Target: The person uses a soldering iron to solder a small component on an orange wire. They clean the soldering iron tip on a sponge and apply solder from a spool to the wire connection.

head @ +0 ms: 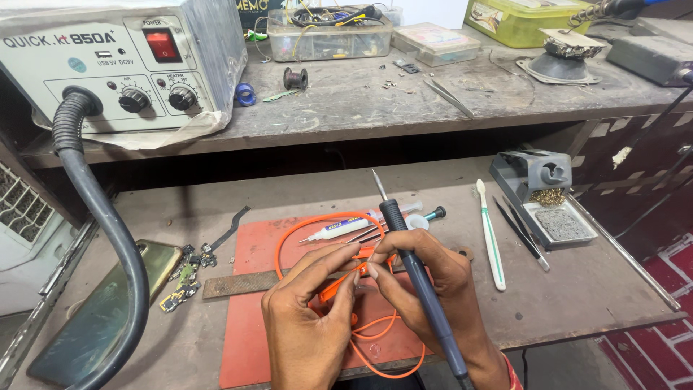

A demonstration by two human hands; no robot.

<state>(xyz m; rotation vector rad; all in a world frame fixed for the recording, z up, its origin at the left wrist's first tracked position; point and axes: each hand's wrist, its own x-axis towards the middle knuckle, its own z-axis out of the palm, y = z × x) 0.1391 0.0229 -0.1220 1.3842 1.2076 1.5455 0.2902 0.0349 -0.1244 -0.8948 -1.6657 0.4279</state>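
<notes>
- The orange cable [317, 224] lies looped on the red mat [253, 318] at the front of the surface [577, 296]; one end of it is pinched between both hands, just above the mat.
- It looks light, thin and limp, so it would likely flop unless gripped close to the end; its small plug part looks delicate.
- The left hand [307, 318] is clenched with fingertips nipping the orange end.
- The right hand [426, 282] pinches the same end, with a dark soldering iron [415, 267] resting across it, tip pointing up and away; the iron's stiff handle is the safe place to hold.
- Just beyond lie a glue syringe [339, 230] and tweezers [364, 235]; a metal ruler [238, 284] lies to the left.
- Right of the mat lie a white toothbrush [491, 235] and an iron stand [541, 195]; at left, a phone [108, 310] and a hot-air station [115, 65].
</notes>
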